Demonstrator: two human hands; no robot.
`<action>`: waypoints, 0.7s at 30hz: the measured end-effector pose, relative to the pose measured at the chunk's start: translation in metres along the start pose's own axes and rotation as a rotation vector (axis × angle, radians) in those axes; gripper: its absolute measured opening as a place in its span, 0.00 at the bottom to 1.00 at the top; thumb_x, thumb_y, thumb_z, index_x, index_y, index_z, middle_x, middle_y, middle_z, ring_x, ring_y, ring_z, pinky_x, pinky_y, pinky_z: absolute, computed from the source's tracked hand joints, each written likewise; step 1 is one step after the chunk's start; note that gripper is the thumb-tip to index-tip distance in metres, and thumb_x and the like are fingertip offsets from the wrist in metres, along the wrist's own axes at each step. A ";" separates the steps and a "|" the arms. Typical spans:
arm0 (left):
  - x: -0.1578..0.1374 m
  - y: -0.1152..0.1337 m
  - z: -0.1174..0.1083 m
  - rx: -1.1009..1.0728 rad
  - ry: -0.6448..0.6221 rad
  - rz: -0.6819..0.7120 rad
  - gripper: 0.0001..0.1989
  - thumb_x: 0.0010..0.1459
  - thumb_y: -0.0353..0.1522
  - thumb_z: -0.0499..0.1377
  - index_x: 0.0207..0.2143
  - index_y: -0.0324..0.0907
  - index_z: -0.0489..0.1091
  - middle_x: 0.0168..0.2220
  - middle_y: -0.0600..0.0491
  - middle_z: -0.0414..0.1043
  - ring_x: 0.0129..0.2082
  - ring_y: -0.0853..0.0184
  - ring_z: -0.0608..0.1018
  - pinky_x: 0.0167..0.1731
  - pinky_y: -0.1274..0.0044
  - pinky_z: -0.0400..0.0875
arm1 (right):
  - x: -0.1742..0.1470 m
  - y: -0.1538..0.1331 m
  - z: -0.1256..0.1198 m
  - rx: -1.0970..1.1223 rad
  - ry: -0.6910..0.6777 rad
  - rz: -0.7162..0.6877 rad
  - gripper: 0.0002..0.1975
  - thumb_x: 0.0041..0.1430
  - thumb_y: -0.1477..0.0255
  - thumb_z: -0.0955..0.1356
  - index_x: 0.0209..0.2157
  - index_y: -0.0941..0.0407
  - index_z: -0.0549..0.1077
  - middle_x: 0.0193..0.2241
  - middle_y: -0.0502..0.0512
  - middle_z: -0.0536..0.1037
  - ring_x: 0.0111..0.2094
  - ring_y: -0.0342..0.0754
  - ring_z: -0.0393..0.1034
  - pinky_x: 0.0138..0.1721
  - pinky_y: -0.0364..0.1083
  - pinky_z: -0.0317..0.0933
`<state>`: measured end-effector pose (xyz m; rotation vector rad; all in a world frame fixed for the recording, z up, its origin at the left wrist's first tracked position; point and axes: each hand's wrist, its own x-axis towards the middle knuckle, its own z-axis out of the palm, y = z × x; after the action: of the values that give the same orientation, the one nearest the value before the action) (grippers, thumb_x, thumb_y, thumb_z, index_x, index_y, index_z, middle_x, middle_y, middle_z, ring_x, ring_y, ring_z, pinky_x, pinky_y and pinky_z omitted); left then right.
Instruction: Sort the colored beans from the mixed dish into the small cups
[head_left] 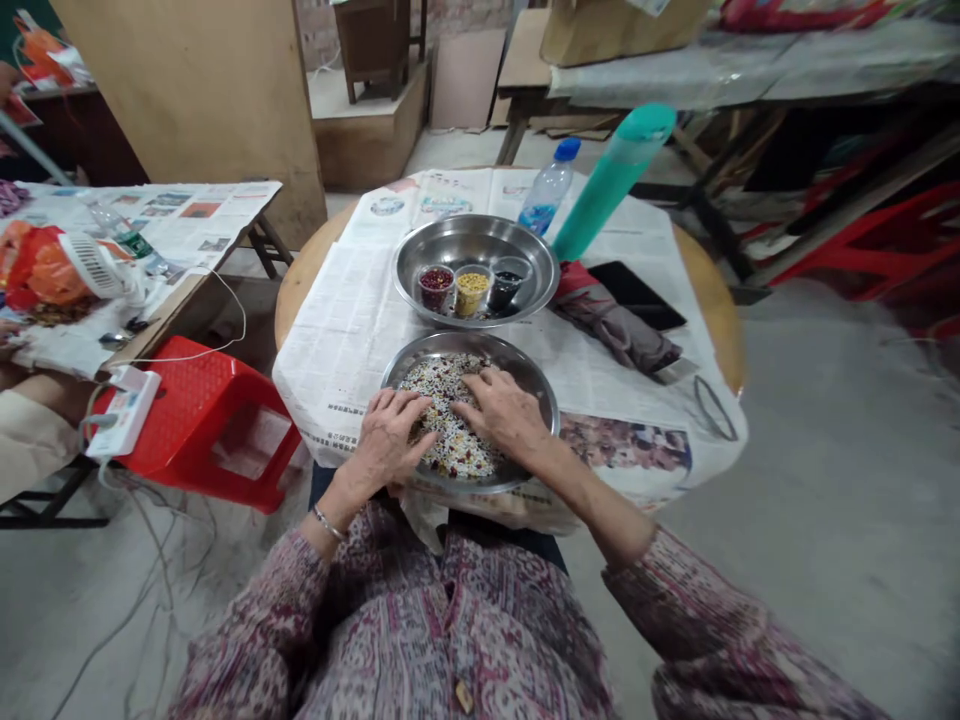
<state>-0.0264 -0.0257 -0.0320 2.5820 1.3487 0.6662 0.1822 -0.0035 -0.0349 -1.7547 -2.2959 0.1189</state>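
In front of me is a steel basin [551, 395] with a mix of small white grains [457, 425], dark red and yellow pieces among them. My left hand [390, 438] lies over the basin's left side, its thumb and fingers apart at the grains. From the right, my right hand [508, 410] reaches into the mix with bent fingers, thumb and forefinger apart. Behind stands a second steel basin [480, 232] with three clear cups: a cup of dark red pieces [436, 288], a cup of yellow pieces [472, 290] and a cup of black pieces [506, 286].
Newspaper [337, 330] covers the round table. A water bottle [550, 188], a green cylinder [615, 180], a folded umbrella [619, 325] and a dark phone or tablet [637, 295] stand or lie behind and right. A red stool [199, 420] with a power strip [124, 410] is at left.
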 end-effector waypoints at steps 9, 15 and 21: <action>0.024 0.017 0.000 0.125 -0.364 -0.075 0.11 0.61 0.25 0.58 0.46 0.40 0.66 0.44 0.47 0.70 0.46 0.60 0.74 0.46 0.69 0.73 | -0.035 -0.003 0.002 0.201 0.137 -0.027 0.15 0.63 0.80 0.61 0.47 0.57 0.75 0.43 0.60 0.77 0.43 0.51 0.71 0.45 0.48 0.65; 0.039 0.025 0.022 -0.192 -0.305 0.082 0.14 0.61 0.21 0.53 0.47 0.41 0.67 0.44 0.51 0.71 0.46 0.65 0.74 0.52 0.70 0.71 | -0.051 0.000 0.007 0.161 0.221 0.094 0.17 0.60 0.82 0.61 0.46 0.58 0.75 0.44 0.60 0.78 0.48 0.54 0.68 0.50 0.51 0.65; 0.073 0.028 0.027 0.109 -0.249 0.124 0.27 0.54 0.37 0.68 0.55 0.43 0.65 0.62 0.42 0.58 0.62 0.47 0.61 0.58 0.55 0.63 | -0.050 -0.004 0.012 0.157 0.337 0.175 0.21 0.59 0.83 0.58 0.52 0.61 0.71 0.45 0.64 0.77 0.47 0.57 0.66 0.49 0.53 0.64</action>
<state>0.0428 0.0187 -0.0236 2.7406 1.1851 0.2804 0.1877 -0.0519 -0.0530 -1.7415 -1.8469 0.0308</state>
